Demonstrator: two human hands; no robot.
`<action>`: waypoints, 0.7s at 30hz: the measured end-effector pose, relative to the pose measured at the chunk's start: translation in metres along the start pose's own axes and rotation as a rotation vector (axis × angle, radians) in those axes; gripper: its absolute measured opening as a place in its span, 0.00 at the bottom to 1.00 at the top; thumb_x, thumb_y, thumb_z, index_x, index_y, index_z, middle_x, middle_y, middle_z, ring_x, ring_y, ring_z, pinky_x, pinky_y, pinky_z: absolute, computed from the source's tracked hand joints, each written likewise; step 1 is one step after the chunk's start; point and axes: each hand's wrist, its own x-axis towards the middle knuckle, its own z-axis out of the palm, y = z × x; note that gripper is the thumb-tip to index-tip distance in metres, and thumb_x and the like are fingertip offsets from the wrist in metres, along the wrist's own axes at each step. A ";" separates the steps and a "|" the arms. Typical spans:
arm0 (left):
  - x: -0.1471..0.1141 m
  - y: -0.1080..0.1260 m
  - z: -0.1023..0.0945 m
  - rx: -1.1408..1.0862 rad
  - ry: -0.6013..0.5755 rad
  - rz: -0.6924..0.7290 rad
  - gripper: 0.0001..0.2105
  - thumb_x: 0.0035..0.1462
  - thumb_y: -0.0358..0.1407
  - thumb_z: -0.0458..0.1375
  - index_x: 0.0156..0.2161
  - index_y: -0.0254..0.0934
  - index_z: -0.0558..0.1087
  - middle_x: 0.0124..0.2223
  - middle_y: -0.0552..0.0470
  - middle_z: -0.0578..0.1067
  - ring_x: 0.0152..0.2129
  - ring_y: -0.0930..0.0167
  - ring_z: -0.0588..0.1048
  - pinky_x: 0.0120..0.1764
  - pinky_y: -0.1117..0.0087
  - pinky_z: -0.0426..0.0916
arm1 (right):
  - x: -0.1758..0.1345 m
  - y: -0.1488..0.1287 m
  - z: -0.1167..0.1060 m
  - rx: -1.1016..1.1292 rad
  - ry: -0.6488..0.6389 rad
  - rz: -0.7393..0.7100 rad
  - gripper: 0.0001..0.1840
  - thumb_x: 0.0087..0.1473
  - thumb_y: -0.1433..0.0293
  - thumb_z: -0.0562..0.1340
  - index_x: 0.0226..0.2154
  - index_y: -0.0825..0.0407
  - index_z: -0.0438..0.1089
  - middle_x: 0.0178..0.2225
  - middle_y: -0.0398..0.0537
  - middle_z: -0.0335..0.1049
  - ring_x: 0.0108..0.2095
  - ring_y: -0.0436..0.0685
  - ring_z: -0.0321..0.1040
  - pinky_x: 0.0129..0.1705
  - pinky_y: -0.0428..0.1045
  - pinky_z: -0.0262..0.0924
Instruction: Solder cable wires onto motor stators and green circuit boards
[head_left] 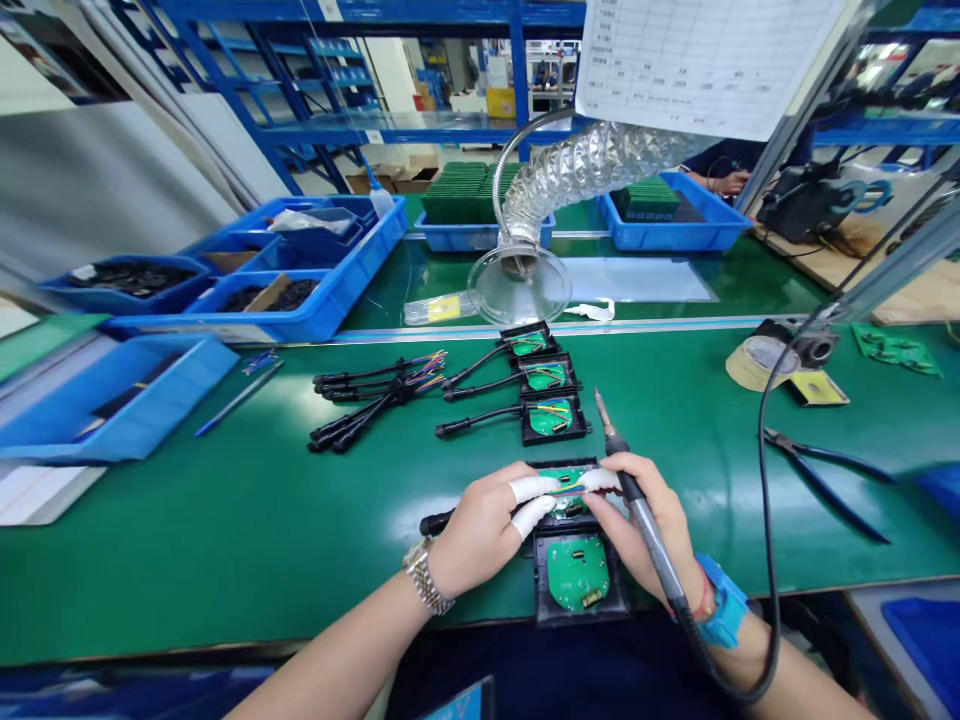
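My left hand (pixel 491 520), white covers on its fingertips, pinches the thin coloured wires (pixel 568 490) of a black cable (pixel 436 523) over a green circuit board in a black case (pixel 564 466). My right hand (pixel 646 520) carries a soldering iron (pixel 651 535) across its palm side, tip pointing up and away. Its covered fingertip also touches the wire ends. Below lies another case with a bare green board (pixel 577 573). Farther up, three black cases (pixel 553 417) hold boards with wires and cables attached. My fingers partly hide the board being worked on.
Several loose cables (pixel 379 400) lie left of the cases. Pliers (pixel 825 480) and a tape roll (pixel 763 362) are at the right. A fume funnel (pixel 520 285) hangs behind the cases. Blue bins (pixel 300 325) stand at left. The iron's cord (pixel 765 480) loops at right.
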 end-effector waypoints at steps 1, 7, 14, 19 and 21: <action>0.000 0.001 0.000 0.043 -0.010 0.016 0.11 0.59 0.37 0.50 0.43 0.41 0.73 0.35 0.49 0.73 0.32 0.70 0.70 0.35 0.69 0.66 | 0.000 0.000 0.001 0.012 0.005 0.001 0.15 0.50 0.71 0.61 0.42 0.49 0.61 0.32 0.43 0.68 0.28 0.48 0.67 0.32 0.42 0.64; 0.008 0.008 -0.001 0.122 -0.080 0.052 0.11 0.56 0.38 0.54 0.43 0.43 0.74 0.27 0.51 0.71 0.26 0.70 0.68 0.30 0.70 0.63 | -0.001 0.002 0.003 0.113 0.002 0.049 0.17 0.48 0.72 0.60 0.43 0.50 0.60 0.31 0.43 0.66 0.27 0.47 0.65 0.30 0.42 0.63; 0.025 0.008 0.001 -0.210 -0.049 -0.152 0.05 0.52 0.35 0.58 0.33 0.38 0.75 0.31 0.53 0.74 0.27 0.73 0.71 0.31 0.73 0.65 | -0.002 0.011 0.001 0.166 0.016 0.063 0.18 0.49 0.73 0.60 0.44 0.50 0.58 0.32 0.43 0.66 0.28 0.47 0.66 0.31 0.42 0.63; 0.036 0.006 0.009 0.313 -0.017 -0.109 0.07 0.55 0.34 0.54 0.33 0.39 0.75 0.30 0.51 0.72 0.27 0.70 0.69 0.32 0.68 0.61 | -0.009 0.021 -0.013 -0.082 0.053 0.007 0.17 0.51 0.70 0.60 0.45 0.50 0.60 0.39 0.47 0.68 0.34 0.50 0.67 0.39 0.47 0.64; 0.040 0.004 0.013 0.433 -0.048 -0.079 0.07 0.55 0.34 0.53 0.34 0.39 0.75 0.32 0.51 0.73 0.27 0.70 0.69 0.32 0.67 0.60 | -0.014 0.021 -0.021 -0.151 0.074 -0.007 0.13 0.52 0.71 0.59 0.42 0.50 0.62 0.37 0.47 0.69 0.34 0.50 0.68 0.38 0.47 0.64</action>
